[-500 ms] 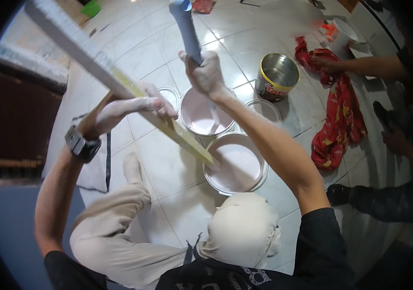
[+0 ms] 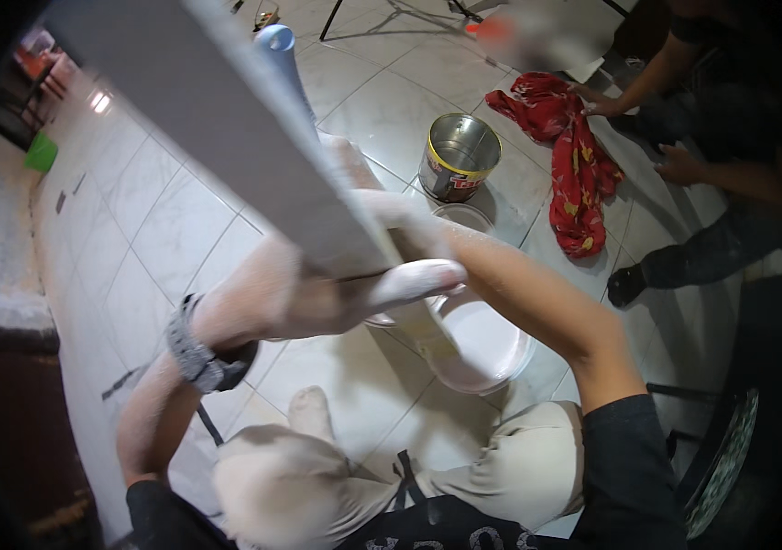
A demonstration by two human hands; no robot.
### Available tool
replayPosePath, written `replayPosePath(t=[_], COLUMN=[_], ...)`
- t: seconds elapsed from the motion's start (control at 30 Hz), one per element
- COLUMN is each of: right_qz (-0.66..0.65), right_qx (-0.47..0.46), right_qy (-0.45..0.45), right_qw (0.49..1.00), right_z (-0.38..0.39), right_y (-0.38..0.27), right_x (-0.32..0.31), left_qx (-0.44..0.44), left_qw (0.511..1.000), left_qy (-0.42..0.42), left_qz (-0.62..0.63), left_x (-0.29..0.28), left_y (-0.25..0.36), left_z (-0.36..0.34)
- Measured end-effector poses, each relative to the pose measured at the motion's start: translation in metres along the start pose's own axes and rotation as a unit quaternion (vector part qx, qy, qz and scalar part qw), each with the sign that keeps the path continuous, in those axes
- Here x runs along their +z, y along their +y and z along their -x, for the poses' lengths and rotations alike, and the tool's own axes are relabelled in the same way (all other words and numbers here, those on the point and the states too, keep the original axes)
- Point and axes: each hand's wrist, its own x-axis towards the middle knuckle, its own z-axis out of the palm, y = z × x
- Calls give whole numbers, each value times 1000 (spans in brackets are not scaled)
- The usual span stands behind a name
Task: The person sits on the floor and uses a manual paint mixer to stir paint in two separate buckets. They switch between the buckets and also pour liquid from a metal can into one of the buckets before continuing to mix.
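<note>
My left hand (image 2: 290,289), dusted white and wearing a wristwatch (image 2: 203,353), is closed round a long white board (image 2: 253,137), thumb along one side. The board slants down from the upper left, and its yellowish lower end (image 2: 432,339) reaches the bucket (image 2: 524,362) of pale, whitish liquid (image 2: 492,344). Behind the board, my right hand (image 2: 345,160) is mostly hidden. From there a blue tube (image 2: 283,64) with a round hollow end rises. A second bucket is almost wholly covered by my hand and the board.
An opened metal can (image 2: 455,174) with a yellow rim stands beyond a round lid-like rim (image 2: 464,216). At right, another person's hand (image 2: 597,101) touches a red patterned cloth (image 2: 579,183). A green container (image 2: 41,152) sits far left on the tiled floor (image 2: 162,183).
My view has shifted. My left hand and the board have come closer to the camera and moved right, now covering much of my right hand and the second bucket.
</note>
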Motion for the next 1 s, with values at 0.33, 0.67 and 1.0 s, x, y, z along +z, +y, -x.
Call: replayPosePath(t=[0.33, 0.67, 1.0], right_qz=[141, 407, -6], right_qx=[193, -10, -38], right_qy=[-45, -101, 197], right_qw=[970, 908, 980], right_z=[-6, 30, 179], right_y=[8, -26, -131], right_x=[1, -80, -68], left_qx=[156, 93, 157], left_qw=[983, 986, 985], left_qy=[-94, -113, -60], left_qz=[-22, -77, -48], left_x=[-27, -39, -23], left_y=[-13, 17, 17], left_z=[2, 13, -30])
